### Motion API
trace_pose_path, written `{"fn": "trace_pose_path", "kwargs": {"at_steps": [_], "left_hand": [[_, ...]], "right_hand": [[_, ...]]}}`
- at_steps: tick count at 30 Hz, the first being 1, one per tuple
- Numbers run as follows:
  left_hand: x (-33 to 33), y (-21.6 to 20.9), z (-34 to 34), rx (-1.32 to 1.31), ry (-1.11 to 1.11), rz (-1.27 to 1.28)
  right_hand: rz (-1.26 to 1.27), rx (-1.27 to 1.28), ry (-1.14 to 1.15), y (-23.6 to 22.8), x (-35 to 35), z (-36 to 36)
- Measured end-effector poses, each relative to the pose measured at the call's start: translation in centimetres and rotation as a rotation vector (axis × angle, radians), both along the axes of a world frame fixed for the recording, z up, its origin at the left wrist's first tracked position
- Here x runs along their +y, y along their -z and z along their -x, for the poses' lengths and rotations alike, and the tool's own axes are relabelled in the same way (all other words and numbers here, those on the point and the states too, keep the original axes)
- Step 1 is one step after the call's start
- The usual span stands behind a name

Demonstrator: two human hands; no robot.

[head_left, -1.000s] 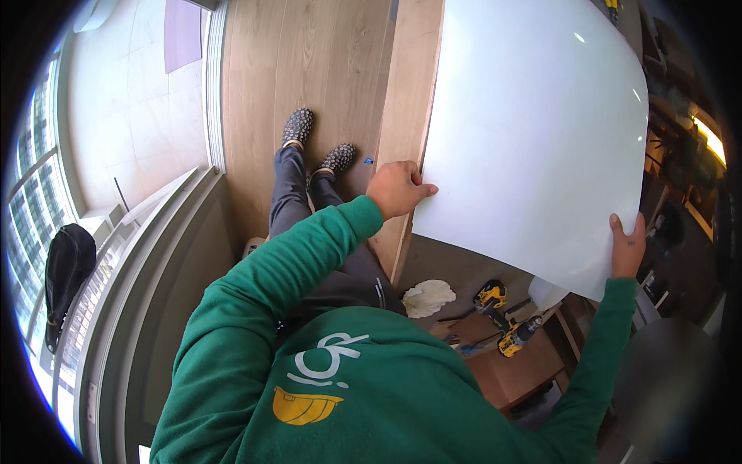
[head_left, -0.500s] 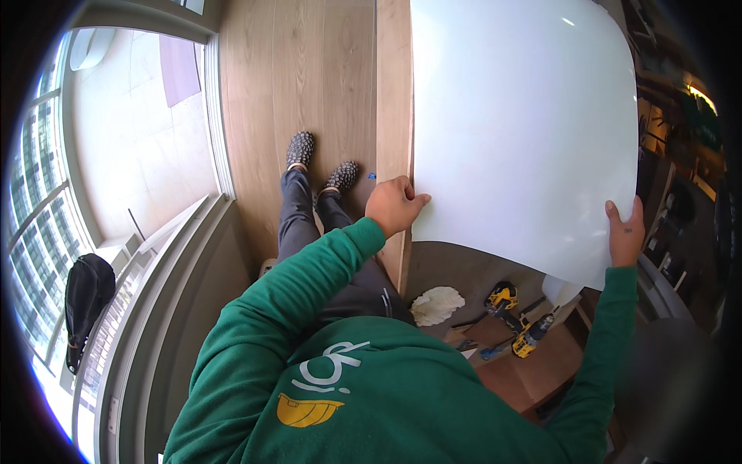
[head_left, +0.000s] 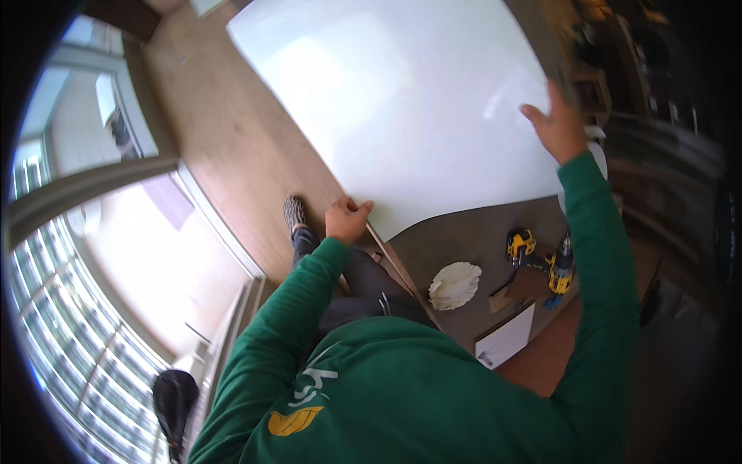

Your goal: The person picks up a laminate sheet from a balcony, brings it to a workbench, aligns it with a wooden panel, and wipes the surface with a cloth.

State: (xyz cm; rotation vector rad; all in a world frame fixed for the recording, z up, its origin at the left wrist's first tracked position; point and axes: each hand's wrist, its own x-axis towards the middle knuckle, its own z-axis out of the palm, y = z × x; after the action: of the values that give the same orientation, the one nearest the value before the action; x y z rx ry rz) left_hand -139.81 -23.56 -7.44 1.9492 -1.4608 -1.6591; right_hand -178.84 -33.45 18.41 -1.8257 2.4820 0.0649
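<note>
A large glossy white sheet [head_left: 386, 116] with a curved near edge stretches out in front of me over a brown surface. My left hand [head_left: 346, 220] is closed at its near left corner, thumb and fingers pinched along the edge. Farther up on the right, my right hand [head_left: 560, 133] grips the sheet's right edge, its thumb over the glossy face and its other fingers partly hidden. Under the near corner runs a light wooden edge [head_left: 402, 271].
On the brown surface [head_left: 440, 240] lie a crumpled whitish cloth or paper [head_left: 454, 286], a yellow-black drill [head_left: 560, 271], a second yellow-black power tool [head_left: 522, 243] and a small white panel [head_left: 506, 336]. My patterned shoe [head_left: 294, 211] stands on the wood floor [head_left: 224, 139], with windows at left.
The view has turned, so the sheet now slants toward the upper left. My right hand appears higher and farther left along the edge; my left hand stays at the near left corner.
</note>
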Motion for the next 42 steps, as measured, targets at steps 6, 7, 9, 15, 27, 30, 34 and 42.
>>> {"fn": "trace_pose_path", "kwargs": {"at_steps": [6, 7, 9, 15, 27, 30, 34, 42], "left_hand": [[-0.1, -0.7, 1.2, 0.127, -0.032, -0.113], [-0.2, -0.1, 1.0, 0.128, -0.015, -0.111], [-0.6, 1.3, 0.1, 0.124, 0.001, -0.117], [-1.3, 1.2, -0.7, 0.193, 0.032, -0.148], [-1.2, 0.0, -0.2, 0.115, 0.051, -0.156], [-1.3, -0.2, -0.1, 0.089, 0.055, -0.137], [-1.0, -0.8, 0.2, 0.059, 0.066, -0.138], [-1.2, -0.7, 0.2, 0.043, 0.044, -0.14]], "right_hand": [[-0.196, -0.109, 0.063, -0.2, -0.6, 0.6], [-0.224, -0.124, 0.083, 0.0, -0.5, 0.7], [-0.244, -0.173, 0.109, 0.2, -0.7, 0.3], [-0.258, -0.317, 0.115, -2.0, 0.5, 0.6], [-0.213, -0.412, -0.074, 1.3, 0.7, 6.6], [-0.165, -0.311, -0.14, 3.7, 0.2, 7.0], [-0.09, -0.458, -0.092, 7.3, 0.4, 8.3], [-0.153, -0.445, -0.081, 8.8, -0.7, 9.5]]}}
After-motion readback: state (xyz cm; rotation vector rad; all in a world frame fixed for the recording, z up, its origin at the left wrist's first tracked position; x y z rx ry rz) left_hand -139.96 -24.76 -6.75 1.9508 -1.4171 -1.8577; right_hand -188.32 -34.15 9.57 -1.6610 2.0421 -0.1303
